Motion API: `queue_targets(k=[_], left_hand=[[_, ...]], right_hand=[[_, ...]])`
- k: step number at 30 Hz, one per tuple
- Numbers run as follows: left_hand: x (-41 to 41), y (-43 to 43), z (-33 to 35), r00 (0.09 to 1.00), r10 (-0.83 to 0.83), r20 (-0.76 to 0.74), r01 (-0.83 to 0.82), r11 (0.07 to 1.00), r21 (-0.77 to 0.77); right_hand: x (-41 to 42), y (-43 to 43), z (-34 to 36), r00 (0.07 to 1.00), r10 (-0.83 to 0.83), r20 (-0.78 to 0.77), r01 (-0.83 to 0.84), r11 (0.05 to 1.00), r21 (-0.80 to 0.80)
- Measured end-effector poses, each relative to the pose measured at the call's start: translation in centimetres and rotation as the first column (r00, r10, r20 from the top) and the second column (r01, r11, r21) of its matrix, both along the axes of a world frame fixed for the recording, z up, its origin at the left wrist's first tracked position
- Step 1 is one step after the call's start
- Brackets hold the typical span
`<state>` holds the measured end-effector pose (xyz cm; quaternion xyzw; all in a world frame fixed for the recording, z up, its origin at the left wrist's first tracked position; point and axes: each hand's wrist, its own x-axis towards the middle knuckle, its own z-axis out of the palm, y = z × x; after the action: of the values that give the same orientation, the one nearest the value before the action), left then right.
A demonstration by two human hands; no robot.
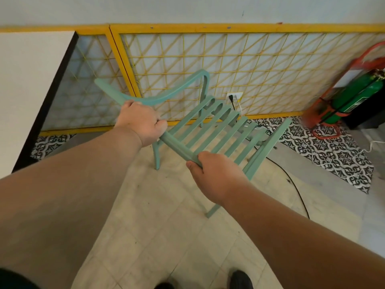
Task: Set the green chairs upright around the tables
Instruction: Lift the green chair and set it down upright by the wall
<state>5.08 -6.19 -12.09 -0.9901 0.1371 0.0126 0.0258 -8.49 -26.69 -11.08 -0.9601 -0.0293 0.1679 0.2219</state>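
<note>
The tiled floor [166, 236] is stretching out toward the wall, and a white tabletop [31, 90] is standing off to the left. The green chair [218, 130] is sitting just right of that tabletop, directly ahead of the person and below their arms. Its legs are pointing down, though I can't quite tell whether all of them are resting on the floor. Its slatted frame is tilting, and the near rail [181, 151] is running diagonally from far left to near right. The left hand [141, 122] is reaching farther out, closer to the tabletop, its grip clenched where the rail meets the curved armrest [166, 95]. The right hand [216, 176] is grasping the rail's nearer end, knuckles up, forearm angled inward.
</note>
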Motion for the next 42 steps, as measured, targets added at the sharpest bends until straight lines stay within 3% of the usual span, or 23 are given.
queue_targets(k=[15, 42], left_hand=[[-6.3, -1.0, 0.0, 0.976, 0.215, -0.035, -0.215, 0.977, -0.009], [-9.1, -3.9, -0.1, 0.940, 0.337, -0.054, -0.341, 0.929, -0.142]], right_hand=[[-0.4, -4.1, 1.1, 0.979, 0.203, -0.001, -0.201, 0.969, -0.146], [1.7, -7.8, 0.3, 0.970, 0.242, 0.028, -0.230, 0.946, -0.227]])
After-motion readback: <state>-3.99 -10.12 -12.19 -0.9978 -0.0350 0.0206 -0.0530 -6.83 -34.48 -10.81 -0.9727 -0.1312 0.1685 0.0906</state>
